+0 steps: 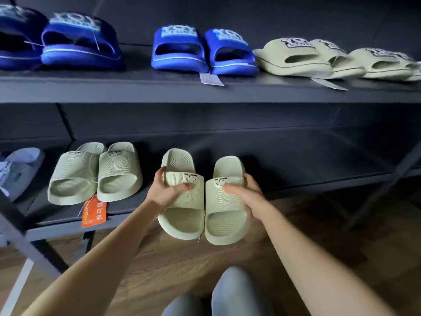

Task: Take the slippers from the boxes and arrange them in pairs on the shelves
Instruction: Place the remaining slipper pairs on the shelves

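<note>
My left hand [167, 187] grips one pale green slipper [182, 201] by its strap, thumb on top. My right hand [247, 197] grips its twin, a second pale green slipper [224, 208], the same way. Both slippers are side by side, toes toward me, held over the front edge of the lower shelf [319, 176]. Each strap bears a "WELCOME" smiley patch. A matching green pair [95, 174] stands on the lower shelf to the left, with an orange tag [94, 213] hanging off the edge.
The upper shelf [136, 92] carries two blue pairs [202, 51] and beige slippers [319, 58] at the right. A light blue slipper [18, 169] lies at the lower shelf's far left. Wooden floor [182, 258] and my knees are below.
</note>
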